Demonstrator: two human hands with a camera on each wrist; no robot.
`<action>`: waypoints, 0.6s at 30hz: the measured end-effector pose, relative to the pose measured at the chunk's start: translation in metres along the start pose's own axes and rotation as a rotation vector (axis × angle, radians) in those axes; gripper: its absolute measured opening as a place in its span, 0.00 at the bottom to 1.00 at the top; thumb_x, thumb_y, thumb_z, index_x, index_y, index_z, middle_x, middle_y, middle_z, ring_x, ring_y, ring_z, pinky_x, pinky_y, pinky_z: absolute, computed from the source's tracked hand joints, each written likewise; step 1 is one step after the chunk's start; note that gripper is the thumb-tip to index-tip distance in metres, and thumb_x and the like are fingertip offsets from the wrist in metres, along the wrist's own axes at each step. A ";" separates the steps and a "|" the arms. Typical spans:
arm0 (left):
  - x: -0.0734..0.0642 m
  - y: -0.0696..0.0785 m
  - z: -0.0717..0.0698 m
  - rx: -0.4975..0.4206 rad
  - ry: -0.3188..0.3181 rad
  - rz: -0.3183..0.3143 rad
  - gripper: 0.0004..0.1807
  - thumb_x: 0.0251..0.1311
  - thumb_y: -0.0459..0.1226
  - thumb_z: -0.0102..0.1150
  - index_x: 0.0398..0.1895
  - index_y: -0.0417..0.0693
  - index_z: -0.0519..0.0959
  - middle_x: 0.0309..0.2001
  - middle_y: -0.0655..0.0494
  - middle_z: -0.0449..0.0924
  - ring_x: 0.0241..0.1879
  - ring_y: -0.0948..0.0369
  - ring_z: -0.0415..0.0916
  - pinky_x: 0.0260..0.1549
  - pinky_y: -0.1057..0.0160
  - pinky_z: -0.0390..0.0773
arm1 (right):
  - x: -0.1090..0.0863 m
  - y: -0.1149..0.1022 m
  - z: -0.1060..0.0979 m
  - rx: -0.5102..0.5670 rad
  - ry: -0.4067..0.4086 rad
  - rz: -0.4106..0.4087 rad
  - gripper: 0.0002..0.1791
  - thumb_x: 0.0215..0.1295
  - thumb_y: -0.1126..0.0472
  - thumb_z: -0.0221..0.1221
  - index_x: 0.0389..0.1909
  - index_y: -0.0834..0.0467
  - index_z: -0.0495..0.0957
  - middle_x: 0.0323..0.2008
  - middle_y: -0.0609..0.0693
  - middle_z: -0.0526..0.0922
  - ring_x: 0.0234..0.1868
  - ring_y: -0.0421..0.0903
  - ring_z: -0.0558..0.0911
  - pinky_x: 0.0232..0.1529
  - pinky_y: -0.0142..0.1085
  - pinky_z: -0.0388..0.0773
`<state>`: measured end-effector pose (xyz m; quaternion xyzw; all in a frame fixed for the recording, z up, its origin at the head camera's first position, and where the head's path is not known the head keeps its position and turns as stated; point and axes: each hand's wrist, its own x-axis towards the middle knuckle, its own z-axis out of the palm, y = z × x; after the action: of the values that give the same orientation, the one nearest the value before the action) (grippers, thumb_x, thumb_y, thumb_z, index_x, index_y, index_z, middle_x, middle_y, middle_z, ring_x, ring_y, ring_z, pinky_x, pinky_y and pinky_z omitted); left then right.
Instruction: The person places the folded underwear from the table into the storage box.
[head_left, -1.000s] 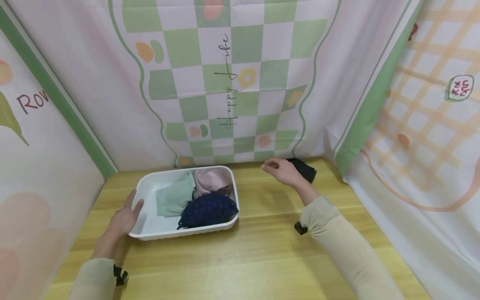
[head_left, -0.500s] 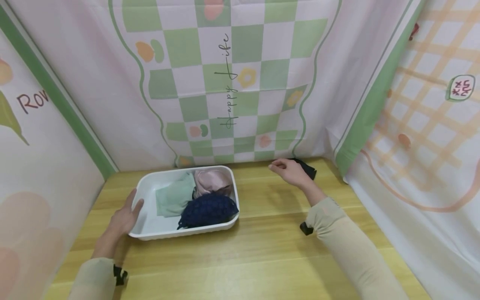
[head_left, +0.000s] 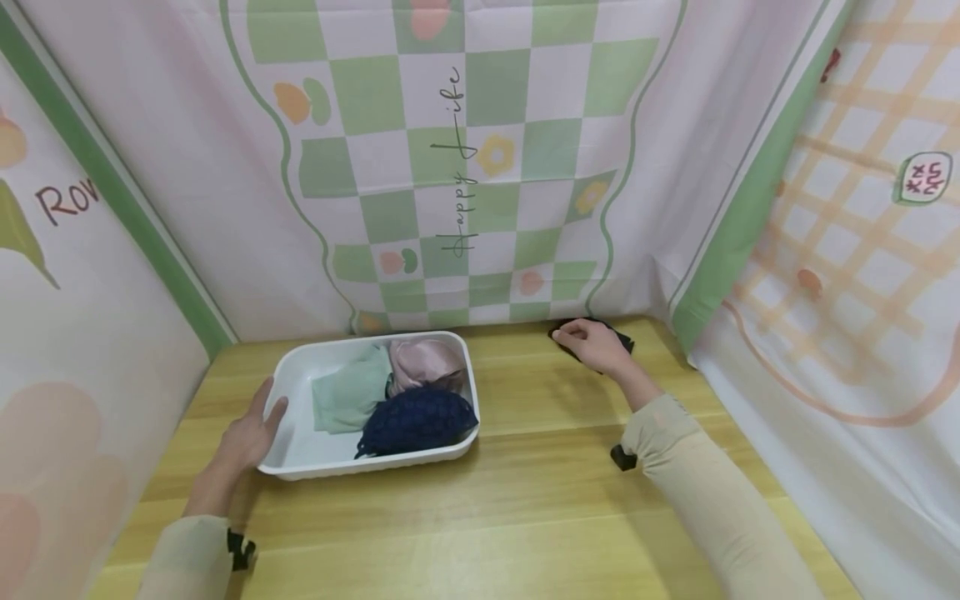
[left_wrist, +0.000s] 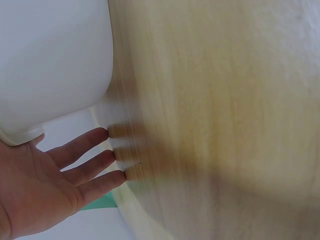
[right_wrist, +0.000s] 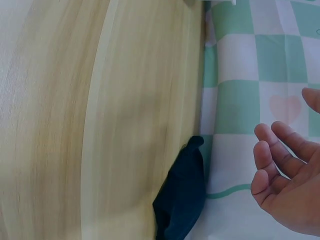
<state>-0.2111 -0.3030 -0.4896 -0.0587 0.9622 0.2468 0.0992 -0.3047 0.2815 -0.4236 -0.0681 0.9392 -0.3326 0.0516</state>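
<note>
A white tray [head_left: 300, 454] stands on the left part of the table. In it lie a folded mint-green cloth [head_left: 345, 396], a bunched pink satiny cloth [head_left: 426, 364] and a dark navy textured cloth bundle [head_left: 420, 421]. My left hand [head_left: 243, 437] touches the tray's left rim, its thumb at the rim; in the left wrist view three fingers [left_wrist: 90, 167] stretch out straight below the tray's wall. Above a black cloth [right_wrist: 182, 195] at the back right hovers my right hand [head_left: 592, 346], partly hiding it. The right fingers are loosely bent, apart from the cloth, holding nothing.
The wooden table [head_left: 450, 533] meets a green-and-white checked curtain [head_left: 487, 208] at its back edge. Patterned cloth walls enclose the left and right sides. A small black device [head_left: 622, 457] sits on the right wrist, another [head_left: 240, 552] on the left.
My right hand has shifted to the right and slightly nearer over the black cloth, uncovering its left end. My left hand and the tray have stayed put.
</note>
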 end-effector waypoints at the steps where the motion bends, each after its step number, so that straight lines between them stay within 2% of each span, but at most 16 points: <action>1: 0.000 0.000 0.000 0.000 0.001 0.001 0.44 0.71 0.66 0.10 0.80 0.48 0.26 0.71 0.19 0.51 0.64 0.21 0.59 0.60 0.27 0.66 | 0.000 0.001 0.000 -0.002 0.000 0.003 0.35 0.73 0.34 0.48 0.66 0.57 0.72 0.63 0.62 0.77 0.63 0.61 0.76 0.60 0.55 0.76; 18: 0.002 -0.002 0.000 -0.011 0.014 0.001 0.44 0.72 0.65 0.12 0.80 0.49 0.27 0.71 0.20 0.52 0.64 0.21 0.59 0.61 0.27 0.66 | 0.009 0.024 -0.008 -0.062 0.056 0.033 0.36 0.75 0.37 0.46 0.66 0.62 0.71 0.63 0.66 0.77 0.63 0.63 0.76 0.63 0.56 0.74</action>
<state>-0.2123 -0.3045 -0.4911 -0.0604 0.9616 0.2517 0.0918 -0.3173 0.3037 -0.4332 -0.0451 0.9511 -0.3043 0.0288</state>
